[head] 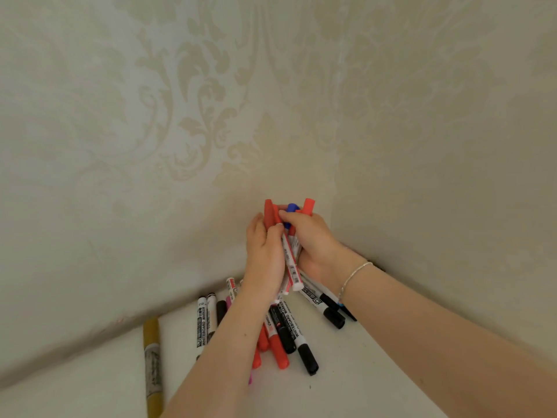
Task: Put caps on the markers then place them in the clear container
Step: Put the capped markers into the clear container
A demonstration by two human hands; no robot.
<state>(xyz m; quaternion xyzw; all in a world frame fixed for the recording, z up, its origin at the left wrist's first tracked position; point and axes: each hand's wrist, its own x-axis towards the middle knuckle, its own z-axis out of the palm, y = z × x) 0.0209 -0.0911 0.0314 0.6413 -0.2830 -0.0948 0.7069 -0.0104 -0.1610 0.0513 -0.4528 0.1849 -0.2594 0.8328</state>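
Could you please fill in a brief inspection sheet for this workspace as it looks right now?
Surface: white tabletop set in a wall corner.
Job's things: bundle of capped markers, red and blue caps up, held above a pile of whiteboard markers; clear container not in view.
Clutter: gold marker lying apart at left.
Hands: left hand and right hand both grip the bundle.
Cables: nothing seen.
Surroundings: patterned wallpaper; bracelet on right wrist.

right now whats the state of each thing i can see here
left hand: gripping the bundle of markers
right hand: gripping the same bundle
bundle of markers: held up, red and blue caps on
markers on the table: lying loose, capped
gold marker: lying apart, capped
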